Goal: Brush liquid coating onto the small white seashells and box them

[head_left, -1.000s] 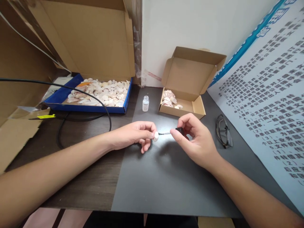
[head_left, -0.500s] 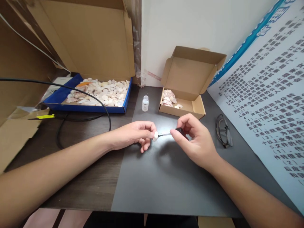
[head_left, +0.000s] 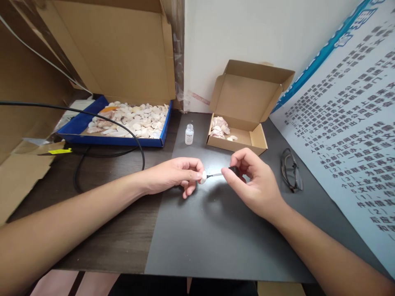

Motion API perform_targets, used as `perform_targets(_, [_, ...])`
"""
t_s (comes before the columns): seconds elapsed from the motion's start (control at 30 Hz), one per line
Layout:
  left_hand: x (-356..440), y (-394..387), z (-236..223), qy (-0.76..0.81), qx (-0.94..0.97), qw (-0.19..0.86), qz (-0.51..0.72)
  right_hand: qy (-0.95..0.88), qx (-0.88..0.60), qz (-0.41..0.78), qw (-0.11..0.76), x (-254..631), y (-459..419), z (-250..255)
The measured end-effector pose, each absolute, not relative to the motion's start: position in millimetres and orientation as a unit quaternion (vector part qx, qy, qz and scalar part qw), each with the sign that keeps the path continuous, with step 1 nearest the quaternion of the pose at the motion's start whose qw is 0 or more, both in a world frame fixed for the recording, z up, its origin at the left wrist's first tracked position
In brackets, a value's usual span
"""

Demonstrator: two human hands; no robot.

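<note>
Between the thumb and fingers of my left hand [head_left: 180,174] is a small white seashell [head_left: 203,177]. My right hand [head_left: 254,181] pinches the black cap of a bottle brush applicator [head_left: 233,170], whose thin stem points left. The dark tip of the stem touches the shell or lies right at its edge. Behind the hands, a small clear glass bottle [head_left: 189,135] with a white label stands upright and uncapped on the dark table mat [head_left: 222,242].
At the back left, a blue-edged box [head_left: 132,142] holds many pale shells, with a black cable [head_left: 108,119] looping over it. A small cardboard box [head_left: 236,147] with several shells stands behind my right hand. Glasses [head_left: 291,170] lie to the right, near a printed poster [head_left: 348,123].
The shell has tilted slightly in my left fingers, against the applicator tip. Otherwise both hands keep almost the same place.
</note>
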State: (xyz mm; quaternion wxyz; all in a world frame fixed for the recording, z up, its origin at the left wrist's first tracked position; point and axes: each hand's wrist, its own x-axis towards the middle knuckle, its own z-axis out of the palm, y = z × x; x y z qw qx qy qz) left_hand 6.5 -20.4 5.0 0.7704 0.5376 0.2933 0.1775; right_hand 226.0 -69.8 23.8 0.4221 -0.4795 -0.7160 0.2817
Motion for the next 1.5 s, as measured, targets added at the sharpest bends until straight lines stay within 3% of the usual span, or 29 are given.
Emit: perform_targets(1.5, [5.7,-21.2,5.7,0.3,0.526,0.774,0.185,-0.705,-0.486,0.307,0.416,228.0,-66.7,22.2])
